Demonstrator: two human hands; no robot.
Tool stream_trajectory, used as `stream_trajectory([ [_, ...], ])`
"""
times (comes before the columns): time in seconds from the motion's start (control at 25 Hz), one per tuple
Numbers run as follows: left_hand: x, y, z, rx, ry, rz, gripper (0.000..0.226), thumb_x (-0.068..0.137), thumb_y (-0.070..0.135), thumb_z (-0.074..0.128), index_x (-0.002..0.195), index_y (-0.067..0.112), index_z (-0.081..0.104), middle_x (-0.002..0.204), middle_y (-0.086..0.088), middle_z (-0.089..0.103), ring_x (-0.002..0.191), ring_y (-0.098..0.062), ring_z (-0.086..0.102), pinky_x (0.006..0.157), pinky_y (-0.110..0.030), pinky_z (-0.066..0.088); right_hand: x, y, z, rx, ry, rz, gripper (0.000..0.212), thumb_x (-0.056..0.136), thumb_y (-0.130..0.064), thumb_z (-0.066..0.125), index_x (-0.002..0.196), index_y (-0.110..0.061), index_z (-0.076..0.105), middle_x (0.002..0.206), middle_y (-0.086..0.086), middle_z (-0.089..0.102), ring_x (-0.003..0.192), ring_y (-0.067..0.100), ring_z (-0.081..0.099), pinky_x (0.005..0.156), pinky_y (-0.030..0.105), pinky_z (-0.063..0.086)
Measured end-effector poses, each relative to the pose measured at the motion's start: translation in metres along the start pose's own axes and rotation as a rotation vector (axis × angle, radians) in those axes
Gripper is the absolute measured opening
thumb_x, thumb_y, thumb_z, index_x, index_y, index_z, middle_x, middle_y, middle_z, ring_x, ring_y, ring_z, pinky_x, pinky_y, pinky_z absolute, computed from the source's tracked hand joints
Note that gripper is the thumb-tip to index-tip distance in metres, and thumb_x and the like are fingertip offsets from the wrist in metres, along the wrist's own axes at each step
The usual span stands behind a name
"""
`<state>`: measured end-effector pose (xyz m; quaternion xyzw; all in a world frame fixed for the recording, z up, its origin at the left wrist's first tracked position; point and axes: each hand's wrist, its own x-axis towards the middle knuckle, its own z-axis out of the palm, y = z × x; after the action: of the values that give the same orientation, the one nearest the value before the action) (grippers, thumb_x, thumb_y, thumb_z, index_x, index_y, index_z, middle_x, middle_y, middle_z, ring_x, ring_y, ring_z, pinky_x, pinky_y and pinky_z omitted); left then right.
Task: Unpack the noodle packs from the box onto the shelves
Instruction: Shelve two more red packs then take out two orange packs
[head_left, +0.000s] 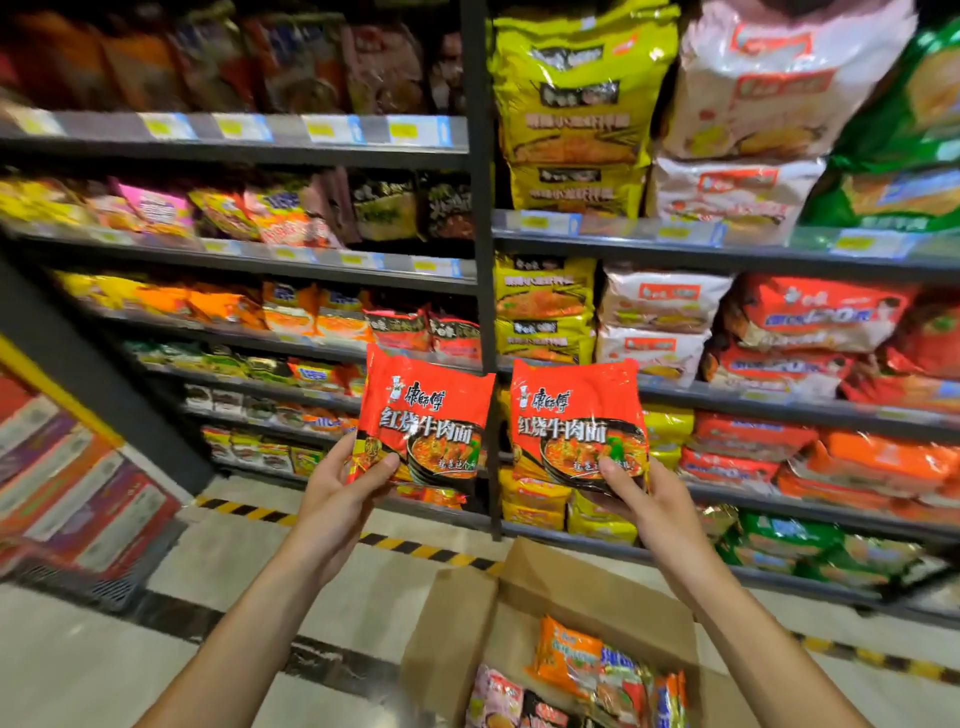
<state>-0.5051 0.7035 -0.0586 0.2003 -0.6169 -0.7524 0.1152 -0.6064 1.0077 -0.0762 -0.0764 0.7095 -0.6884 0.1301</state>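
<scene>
Hands are raised side by side before the shelving, each gripping one red noodle pack by its lower edge. On the left, the left hand (340, 480) pinches the left red pack (423, 415) with the thumb across its front and the fingers behind. The right hand (647, 501) pinches the right red pack (576, 423) the same way. Both packs stand upright with their printed fronts facing the camera, close together but apart, on either side of the dark shelf upright (480, 208). Near and below the right forearm, the open cardboard box (597, 587) sits on the floor (104, 665), with an orange pack (569, 654) and other packs inside. Filled shelves (727, 254) lie beyond.
</scene>
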Motion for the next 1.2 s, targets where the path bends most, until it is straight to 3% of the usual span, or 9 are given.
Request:
stream_trajectory([
  [0.16,-0.02,0.038,-0.036,-0.049,0.1,0.067,0.038,0.091,0.007,0.064,0.127,0.017,0.059,0.119,-0.009,0.071,0.112,-0.025,0.067,0.095,-0.039,0.051,0.012,-0.037,0.034,-0.025,-0.067,-0.054,0.034,0.091,-0.042,0.065,0.121,-0.028,0.066,0.114,-0.011,0.074,0.108,0.011,0.069,0.095,0.04,0.053],
  [0.48,-0.052,0.09,-0.178,-0.149,0.264,0.248,0.038,0.091,0.008,0.064,0.128,0.013,0.059,0.117,-0.011,0.071,0.109,-0.025,0.069,0.084,-0.028,0.059,0.006,-0.089,0.191,-0.114,-0.149,-0.226,0.017,0.094,-0.034,0.062,0.108,-0.029,0.07,0.101,-0.022,0.075,0.096,-0.004,0.068,0.077,0.019,0.049],
  [0.68,-0.071,0.134,-0.3,-0.234,0.355,0.31,0.033,0.09,0.006,0.064,0.122,0.016,0.061,0.117,-0.01,0.072,0.111,-0.026,0.067,0.097,-0.041,0.051,0.001,-0.121,0.333,-0.151,-0.23,-0.298,0.025,0.091,-0.043,0.063,0.108,-0.027,0.071,0.101,-0.019,0.075,0.094,-0.004,0.068,0.082,0.029,0.05],
  [0.84,-0.085,0.174,-0.395,-0.218,0.441,0.387,0.036,0.092,0.004,0.063,0.126,0.013,0.059,0.117,-0.009,0.072,0.106,-0.02,0.069,0.082,-0.028,0.058,-0.004,-0.151,0.439,-0.111,-0.337,-0.355,0.019,0.095,-0.034,0.062,0.108,-0.025,0.071,0.103,-0.016,0.076,0.098,0.001,0.07,0.086,0.029,0.05],
  [1.08,-0.097,0.199,-0.474,-0.212,0.528,0.443,0.037,0.092,0.004,0.063,0.127,0.012,0.057,0.115,-0.008,0.073,0.107,-0.021,0.069,0.091,-0.036,0.056,0.0,-0.169,0.535,-0.077,-0.428,-0.374,0.018,0.094,-0.031,0.062,0.105,-0.021,0.072,0.103,-0.008,0.077,0.098,0.008,0.072,0.083,0.028,0.052],
  [1.2,-0.092,0.203,-0.5,-0.211,0.565,0.464,0.037,0.091,0.004,0.064,0.126,0.012,0.058,0.116,-0.009,0.072,0.108,-0.023,0.069,0.09,-0.035,0.056,0.01,-0.168,0.567,-0.056,-0.468,-0.371,0.023,0.092,-0.034,0.063,0.107,-0.02,0.073,0.105,-0.006,0.077,0.102,0.014,0.072,0.093,0.04,0.053],
])
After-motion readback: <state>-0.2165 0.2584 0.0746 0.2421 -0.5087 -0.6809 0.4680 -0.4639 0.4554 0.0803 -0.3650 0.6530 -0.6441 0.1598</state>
